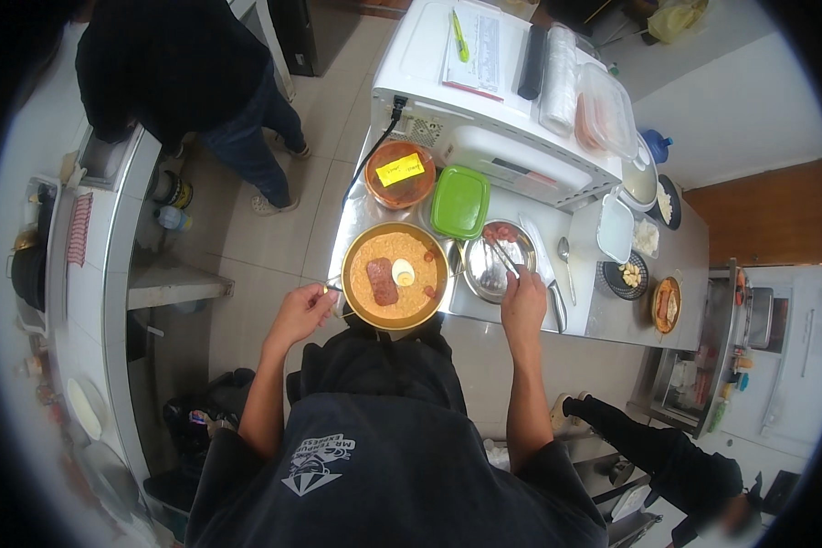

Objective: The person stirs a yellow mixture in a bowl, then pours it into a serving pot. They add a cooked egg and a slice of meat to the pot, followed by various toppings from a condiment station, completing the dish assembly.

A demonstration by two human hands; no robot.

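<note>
My left hand (pixel 303 317) pinches the side handle of a golden pot (pixel 356 312) near the counter's front edge. The pot holds orange noodle soup (pixel 374 251), a browned slab of meat (pixel 381 281), half a boiled egg (pixel 403 273) and small reddish slices along its right side. My right hand (pixel 524 306) is closed around thin metal tongs (pixel 504 258). Their tips are at several reddish sausage slices (pixel 500 234) on a round steel plate (pixel 484 288). Whether the tips grip a slice is too small to tell.
A green-lidded container (pixel 459 202) and a brown round container (pixel 400 175) stand behind the pot. Right of the plate lie a knife (pixel 558 306) and a spoon (pixel 564 260). A white microwave (pixel 502 110) backs the counter. One person (pixel 183 73) stands far left, another (pixel 667 457) lower right.
</note>
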